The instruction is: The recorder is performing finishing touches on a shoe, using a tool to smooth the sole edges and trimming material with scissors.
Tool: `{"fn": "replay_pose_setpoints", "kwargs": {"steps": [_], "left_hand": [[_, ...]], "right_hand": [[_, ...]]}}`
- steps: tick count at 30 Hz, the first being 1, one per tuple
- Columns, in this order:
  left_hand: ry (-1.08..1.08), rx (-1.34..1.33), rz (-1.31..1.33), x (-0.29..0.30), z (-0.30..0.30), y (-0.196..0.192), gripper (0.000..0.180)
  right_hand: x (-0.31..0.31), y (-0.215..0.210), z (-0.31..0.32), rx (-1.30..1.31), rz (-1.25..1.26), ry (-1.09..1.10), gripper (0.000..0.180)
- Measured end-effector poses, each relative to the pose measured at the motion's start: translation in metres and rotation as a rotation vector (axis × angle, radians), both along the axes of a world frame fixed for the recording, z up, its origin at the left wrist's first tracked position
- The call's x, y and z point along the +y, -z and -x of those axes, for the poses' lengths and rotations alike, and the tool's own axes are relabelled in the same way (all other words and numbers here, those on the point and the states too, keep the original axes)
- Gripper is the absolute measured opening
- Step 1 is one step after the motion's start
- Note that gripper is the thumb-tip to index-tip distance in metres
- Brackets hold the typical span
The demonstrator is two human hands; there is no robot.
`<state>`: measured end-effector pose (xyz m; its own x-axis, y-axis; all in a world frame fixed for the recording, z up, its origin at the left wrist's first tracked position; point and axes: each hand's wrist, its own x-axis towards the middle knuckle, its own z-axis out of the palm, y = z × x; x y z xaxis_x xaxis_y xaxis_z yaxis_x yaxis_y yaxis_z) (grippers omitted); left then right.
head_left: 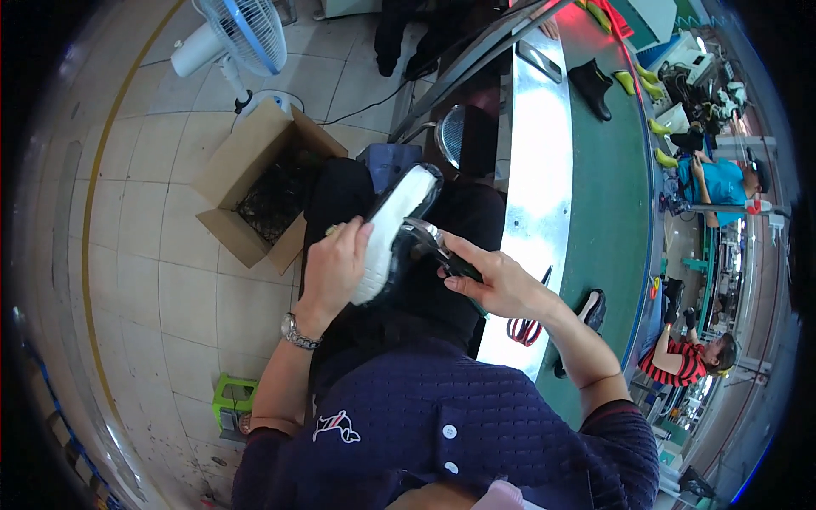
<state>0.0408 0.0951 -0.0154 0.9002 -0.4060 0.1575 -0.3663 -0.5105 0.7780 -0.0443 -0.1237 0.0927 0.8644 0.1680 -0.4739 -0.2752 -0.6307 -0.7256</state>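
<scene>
A black shoe with a white sole (393,225) is held tilted above my lap, its sole facing up. My left hand (336,265) is closed around the sole's left edge, near its lower half. In my right hand (501,279) is a pair of pliers (431,238) with metal jaws and dark handles. Their jaws reach the right edge of the sole, where it meets the black upper. Whether the jaws grip anything there is too small to tell.
Beside my right arm runs a metal ledge (535,187) with red-handled scissors (524,331). Past it, a green conveyor belt (603,212) carries a black boot (592,87). Left stand an open cardboard box (238,161) of black scraps and a fan (242,38). Co-workers (693,357) sit across the belt.
</scene>
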Motion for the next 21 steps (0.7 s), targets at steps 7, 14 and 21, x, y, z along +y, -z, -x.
{"fn": "replay_pose_setpoints", "kwargs": {"steps": [7, 14, 21], "left_hand": [[0.228, -0.099, -0.172, -0.001, 0.025, 0.005, 0.026], [0.266, 0.657, 0.087, 0.002, 0.016, -0.002, 0.048], [0.243, 1.526, 1.104, -0.04, -0.005, 0.04, 0.076]], "right_hand": [[0.026, -0.021, -0.031, 0.161, 0.346, -0.363, 0.061], [0.017, 0.012, -0.005, 0.027, 0.212, -0.266, 0.065], [0.012, 0.029, 0.012, -0.136, 0.216, -0.214, 0.068]]}}
